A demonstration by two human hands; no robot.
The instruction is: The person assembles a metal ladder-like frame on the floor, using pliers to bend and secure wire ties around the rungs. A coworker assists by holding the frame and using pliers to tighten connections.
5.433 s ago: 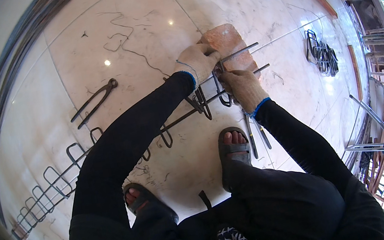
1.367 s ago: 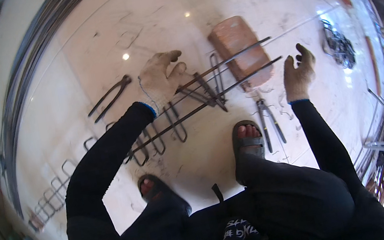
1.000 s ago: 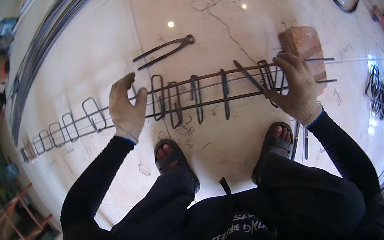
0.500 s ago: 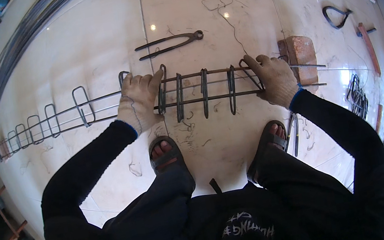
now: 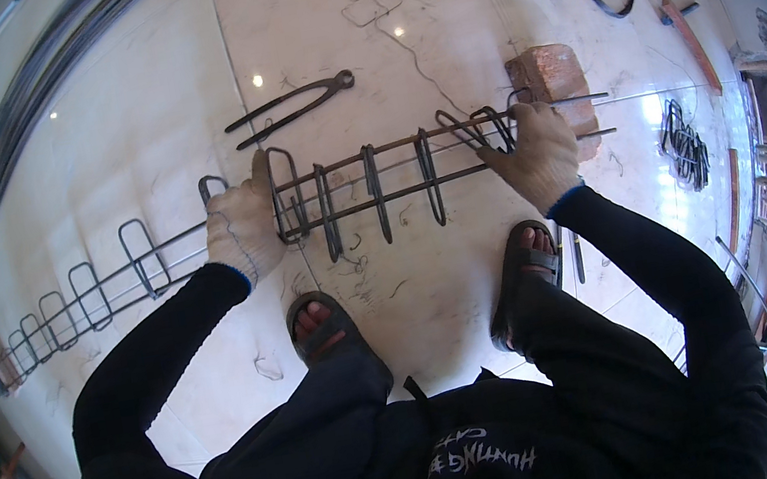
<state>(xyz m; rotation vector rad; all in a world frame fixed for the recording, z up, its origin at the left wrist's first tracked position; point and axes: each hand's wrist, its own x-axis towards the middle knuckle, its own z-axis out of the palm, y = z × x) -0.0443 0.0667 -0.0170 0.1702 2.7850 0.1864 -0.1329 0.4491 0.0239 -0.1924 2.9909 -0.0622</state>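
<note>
Across the steel bars [image 5: 403, 192], the left hand [image 5: 243, 220] rests, grip unclear, and the right hand [image 5: 539, 152] spreads wide.

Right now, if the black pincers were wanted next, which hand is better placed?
Probably the left hand: the black pincers lie just beyond it, handle end nearest. The right hand is farther off, near the brick. Both are at the steel frame.
</note>
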